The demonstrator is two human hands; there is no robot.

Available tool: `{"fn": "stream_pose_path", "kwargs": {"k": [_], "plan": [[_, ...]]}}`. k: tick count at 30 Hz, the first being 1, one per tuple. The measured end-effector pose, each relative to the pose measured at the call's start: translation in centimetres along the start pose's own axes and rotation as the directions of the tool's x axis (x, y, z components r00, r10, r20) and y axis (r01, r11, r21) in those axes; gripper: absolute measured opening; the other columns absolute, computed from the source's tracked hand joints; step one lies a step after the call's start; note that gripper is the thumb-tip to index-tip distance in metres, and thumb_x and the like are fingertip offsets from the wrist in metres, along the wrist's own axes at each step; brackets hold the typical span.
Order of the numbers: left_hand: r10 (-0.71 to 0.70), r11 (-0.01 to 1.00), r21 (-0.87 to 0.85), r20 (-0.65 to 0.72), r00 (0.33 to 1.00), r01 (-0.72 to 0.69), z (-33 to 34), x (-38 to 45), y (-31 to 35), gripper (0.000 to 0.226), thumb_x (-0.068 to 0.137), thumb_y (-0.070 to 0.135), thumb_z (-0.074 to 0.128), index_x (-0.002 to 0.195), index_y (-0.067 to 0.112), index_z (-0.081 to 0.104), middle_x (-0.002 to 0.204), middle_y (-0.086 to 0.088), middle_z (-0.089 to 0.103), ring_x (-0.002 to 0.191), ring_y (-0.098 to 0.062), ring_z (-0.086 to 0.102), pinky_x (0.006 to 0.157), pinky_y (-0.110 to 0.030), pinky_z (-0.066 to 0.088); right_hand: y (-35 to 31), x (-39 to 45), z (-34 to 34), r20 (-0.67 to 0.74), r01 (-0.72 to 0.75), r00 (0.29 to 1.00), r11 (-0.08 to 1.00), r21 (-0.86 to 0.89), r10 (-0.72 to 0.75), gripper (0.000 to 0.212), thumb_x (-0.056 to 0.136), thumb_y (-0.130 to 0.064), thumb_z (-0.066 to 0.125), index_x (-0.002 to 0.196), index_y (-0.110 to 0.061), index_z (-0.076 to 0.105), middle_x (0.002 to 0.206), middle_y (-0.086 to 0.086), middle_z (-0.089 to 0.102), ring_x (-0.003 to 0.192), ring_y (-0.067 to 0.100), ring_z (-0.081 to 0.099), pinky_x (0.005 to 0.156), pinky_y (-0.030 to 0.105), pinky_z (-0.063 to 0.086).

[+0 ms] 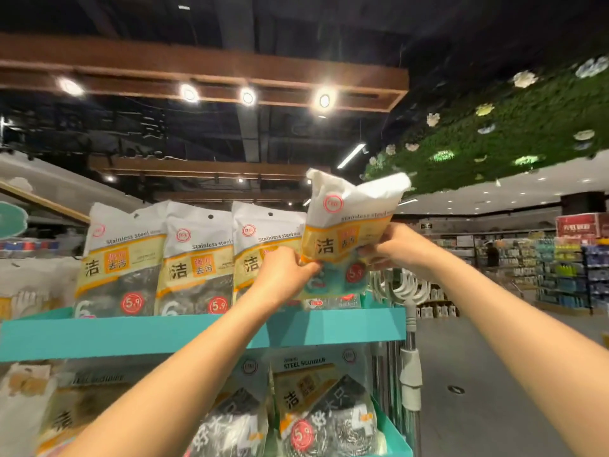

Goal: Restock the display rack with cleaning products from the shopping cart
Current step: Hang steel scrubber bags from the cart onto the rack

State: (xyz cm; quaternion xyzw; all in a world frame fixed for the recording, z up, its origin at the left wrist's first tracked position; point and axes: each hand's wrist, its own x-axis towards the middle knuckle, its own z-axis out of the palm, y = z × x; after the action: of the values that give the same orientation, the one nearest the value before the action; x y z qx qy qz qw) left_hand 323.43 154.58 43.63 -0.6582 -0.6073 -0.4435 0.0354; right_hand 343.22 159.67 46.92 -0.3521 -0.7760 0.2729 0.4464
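Gripping scrubber pack — both hands, above rack

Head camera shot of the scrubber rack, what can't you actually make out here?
- Shopping cart: not in the head view at all.
- Held scrubber pack: its lower part is covered by the left hand and right hand.
- Third standing pack: its lower part sits behind the left hand.
- Lower-shelf packs at left: blurred, print unreadable.
- Background aisle shelves: products too small to identify.

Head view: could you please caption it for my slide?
Both hands, left and right, hold a steel scourer pack above the teal top shelf.
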Motion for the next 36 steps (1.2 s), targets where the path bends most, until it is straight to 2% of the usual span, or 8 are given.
{"fn": "stream_pose_path", "kwargs": {"k": [4,11,16,19,23,28,33,36], "plan": [[-0.006,1.0,-0.031,-0.021,1.0,0.005,1.6,0.7,-0.2,0.041,0.087,0.04,0.061,0.112,0.009,0.053,0.105,-0.007,0.063,0.096,-0.024,0.061,0.079,-0.034,0.05,0.3,1.8,-0.6,-0.019,-0.043,0.999,0.993,-0.112,0.041,0.027,0.075,0.006,0.069,0.098,-0.008,0.065,0.098,0.008,0.069,0.089,0.022,0.066,0.075,0.031,0.057],[0.007,0.999,0.035,-0.092,0.996,-0.004,2.3,2.2,0.2,0.027,0.092,0.037,0.056,0.085,0.011,0.056,0.09,-0.009,0.064,0.079,-0.023,0.054,0.066,-0.027,0.035,1.3,4.0,-1.1,0.007,-0.199,0.978,0.946,-0.257,0.208,0.019,0.075,0.0,0.072,0.088,-0.011,0.065,0.088,0.002,0.069,0.082,0.017,0.063,0.068,0.027,0.051],[-0.03,0.99,0.136,-0.024,0.999,0.033,3.4,4.4,-0.3,0.027,0.09,0.023,0.061,0.106,0.001,0.062,0.107,-0.014,0.065,0.097,-0.029,0.06,0.075,-0.032,0.046,2.2,4.9,-0.6,-0.029,-0.292,0.953,0.886,-0.359,0.303,0.013,0.073,-0.012,0.077,0.081,-0.008,0.069,0.074,0.001,0.064,0.063,0.013,0.051,0.055,0.025,0.04],[-0.043,0.974,0.224,-0.012,0.999,0.045,4.8,4.7,-0.8,0.029,0.087,0.011,0.059,0.112,-0.002,0.057,0.111,-0.017,0.064,0.101,-0.031,0.061,0.077,-0.033,0.048,3.0,5.3,0.0,-0.045,-0.315,0.945,0.862,-0.396,0.325,0.023,0.071,-0.02,0.078,0.087,-0.005,0.071,0.086,0.004,0.066,0.076,0.018,0.056,0.068,0.03,0.041],[-0.075,0.961,0.266,-0.028,0.997,0.08,6.1,5.0,-0.9,0.059,0.086,0.004,0.06,0.135,-0.004,0.028,0.12,-0.019,0.057,0.11,-0.034,0.057,0.083,-0.036,0.047,3.4,5.6,0.7,-0.087,-0.319,0.945,0.837,-0.444,0.314,0.036,0.072,-0.026,0.078,0.1,-0.005,0.07,0.11,0.008,0.065,0.102,0.025,0.058,0.081,0.032,0.04],[-0.082,0.965,0.248,-0.045,0.996,0.091,5.9,5.7,-1.3,0.052,0.088,0.005,0.058,0.133,-0.001,0.034,0.116,-0.018,0.06,0.105,-0.033,0.059,0.076,-0.036,0.047,3.9,6.0,1.4,-0.069,-0.337,0.934,0.799,-0.498,0.35,0.051,0.074,-0.028,0.076,0.117,-0.005,0.063,0.128,0.01,0.058,0.117,0.03,0.053,0.097,0.038,0.04],[-0.034,0.972,0.231,-0.063,0.997,0.048,5.3,5.1,-1.4,0.033,0.087,0.008,0.059,0.117,0.001,0.047,0.105,-0.015,0.062,0.091,-0.03,0.059,0.065,-0.032,0.041,4.2,6.3,1.4,-0.071,-0.36,0.924,0.795,-0.488,0.375,0.054,0.072,-0.027,0.078,0.117,-0.003,0.061,0.127,0.012,0.058,0.117,0.031,0.052,0.098,0.042,0.041],[-0.049,0.929,0.364,-0.052,0.997,0.065,3.9,4.5,-1.7,0.019,0.085,0.021,0.063,0.097,0.008,0.055,0.091,-0.006,0.059,0.086,-0.027,0.059,0.063,-0.032,0.041,4.0,5.9,1.3,-0.07,-0.358,0.925,0.801,-0.48,0.372,0.053,0.074,-0.027,0.076,0.118,-0.002,0.06,0.129,0.013,0.056,0.118,0.031,0.051,0.095,0.041,0.041]]}}
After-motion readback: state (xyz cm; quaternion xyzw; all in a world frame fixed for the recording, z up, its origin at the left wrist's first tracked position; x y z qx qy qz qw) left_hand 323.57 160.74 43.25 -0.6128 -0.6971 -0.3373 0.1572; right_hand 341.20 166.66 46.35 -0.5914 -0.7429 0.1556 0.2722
